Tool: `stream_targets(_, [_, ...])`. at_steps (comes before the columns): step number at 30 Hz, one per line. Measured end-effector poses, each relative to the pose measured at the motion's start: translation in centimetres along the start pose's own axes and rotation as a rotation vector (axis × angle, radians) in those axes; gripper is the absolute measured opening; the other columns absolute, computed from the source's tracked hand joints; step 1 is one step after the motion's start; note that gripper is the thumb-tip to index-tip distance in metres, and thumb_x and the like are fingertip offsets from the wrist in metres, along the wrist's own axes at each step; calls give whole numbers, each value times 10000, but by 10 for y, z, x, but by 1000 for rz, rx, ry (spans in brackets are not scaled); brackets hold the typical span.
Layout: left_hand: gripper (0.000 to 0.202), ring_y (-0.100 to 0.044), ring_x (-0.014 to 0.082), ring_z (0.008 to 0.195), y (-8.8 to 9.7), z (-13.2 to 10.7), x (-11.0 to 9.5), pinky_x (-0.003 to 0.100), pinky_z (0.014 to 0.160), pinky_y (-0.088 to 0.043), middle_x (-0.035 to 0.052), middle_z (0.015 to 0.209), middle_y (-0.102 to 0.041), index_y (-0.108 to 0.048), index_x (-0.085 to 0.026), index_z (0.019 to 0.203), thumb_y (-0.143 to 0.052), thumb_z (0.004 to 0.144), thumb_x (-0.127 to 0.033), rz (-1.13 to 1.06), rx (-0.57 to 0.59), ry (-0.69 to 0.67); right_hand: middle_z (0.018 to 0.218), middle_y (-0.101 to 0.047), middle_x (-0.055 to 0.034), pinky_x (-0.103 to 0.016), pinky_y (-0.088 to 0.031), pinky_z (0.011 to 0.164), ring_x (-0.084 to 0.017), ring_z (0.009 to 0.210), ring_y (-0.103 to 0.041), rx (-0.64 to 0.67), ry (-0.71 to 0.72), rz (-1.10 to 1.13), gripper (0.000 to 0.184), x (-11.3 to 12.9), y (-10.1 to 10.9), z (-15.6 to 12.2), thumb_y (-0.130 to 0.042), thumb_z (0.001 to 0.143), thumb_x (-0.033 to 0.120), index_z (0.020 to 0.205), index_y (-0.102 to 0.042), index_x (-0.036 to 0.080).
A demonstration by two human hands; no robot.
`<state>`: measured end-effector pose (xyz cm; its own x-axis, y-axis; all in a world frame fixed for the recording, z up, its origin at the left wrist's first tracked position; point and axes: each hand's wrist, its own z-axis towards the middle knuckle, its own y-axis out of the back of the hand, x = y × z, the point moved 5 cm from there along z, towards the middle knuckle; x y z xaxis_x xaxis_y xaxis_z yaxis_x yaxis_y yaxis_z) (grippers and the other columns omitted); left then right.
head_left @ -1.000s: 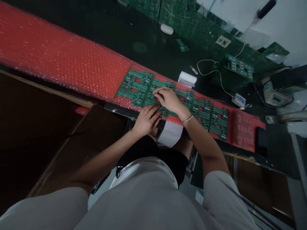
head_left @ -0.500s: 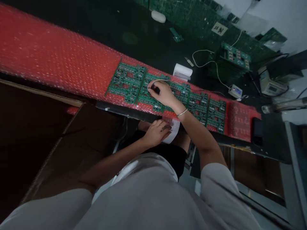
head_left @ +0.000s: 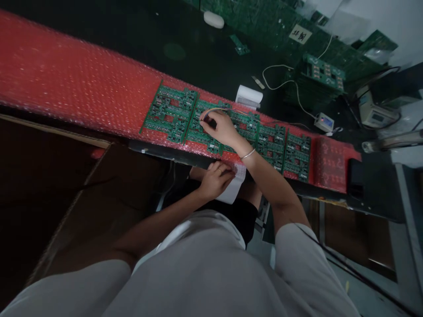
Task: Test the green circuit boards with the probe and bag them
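Observation:
My left hand (head_left: 216,179) is closed at the bench's front edge, its fingers on a white label strip (head_left: 233,190) that hangs over my lap. My right hand (head_left: 222,127) is above the second green circuit board panel (head_left: 201,136) from the left, thumb and fingertips pinched together. What sits in that pinch is too small to make out. A thin wire (head_left: 238,112) curves from the fingertips toward the right. Several panels like the leftmost circuit board panel (head_left: 170,112) lie in a row on red bubble wrap (head_left: 99,83).
Behind the row are a white paper roll (head_left: 250,94), a small knife (head_left: 258,82), a white oval object (head_left: 213,20) and a loose board piece (head_left: 239,45). To the right stand a board stack (head_left: 325,72) and a small white box with a display (head_left: 324,122). A cardboard box (head_left: 82,193) is at left.
The left hand has shifted slightly, and more of the white strip shows below it. The right hand stays pinched over the same panel. The whole view has shifted a little.

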<state>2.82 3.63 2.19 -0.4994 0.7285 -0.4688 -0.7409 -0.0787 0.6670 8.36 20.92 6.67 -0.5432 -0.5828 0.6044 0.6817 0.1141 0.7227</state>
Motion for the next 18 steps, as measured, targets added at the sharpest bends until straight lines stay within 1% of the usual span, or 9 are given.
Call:
stream_targets(3, [166, -582, 228, 975, -1, 0, -1, 390, 802, -429, 76, 1015, -734, -765, -228, 993, -602, 1010, -249, 2, 12, 14, 1120, -728, -61, -400, -553, 1014, -211, 1059, -663, 19, -30, -12, 118, 1, 0, 0, -579, 1020, 318, 1053, -670, 250])
stream_targets(9, [196, -600, 248, 1002, -4, 1, -1, 430, 842, -444, 85, 1021, -746, -767, -227, 980, -575, 1015, -253, -26, 105, 103, 1136, -731, -61, -422, -547, 1037, -223, 1073, -665, 19, -38, -1, 117, 1, 0, 0, -588, 1008, 315, 1040, -677, 248])
stream_targets(12, [186, -598, 247, 1014, -5, 0, -2, 427, 861, -440, 84, 1031, -746, -753, -211, 945, -580, 1008, -235, -40, 101, 116, 1139, -731, -62, -414, -551, 1023, -222, 1079, -661, 17, -33, -4, 120, 2, 1, 0, -580, 1011, 316, 1033, -676, 248])
stream_targets(15, [171, -595, 243, 1013, -7, -2, -3, 414, 856, -441, 86, 1034, -738, -742, -207, 952, -578, 1000, -212, -56, 83, 141, 1135, -730, -62, -414, -542, 1023, -225, 1084, -658, 10, -33, -8, 118, 2, 1, 0, -582, 1011, 316, 1032, -675, 246])
stream_targets(18, [168, -600, 239, 1014, -1, -3, -7, 398, 838, -451, 82, 1025, -729, -728, -205, 927, -578, 1001, -219, -70, 48, 162, 1119, -733, -60, -417, -533, 1029, -221, 1054, -665, 2, -23, 11, 105, 4, 1, -1, -590, 1002, 303, 1025, -671, 241])
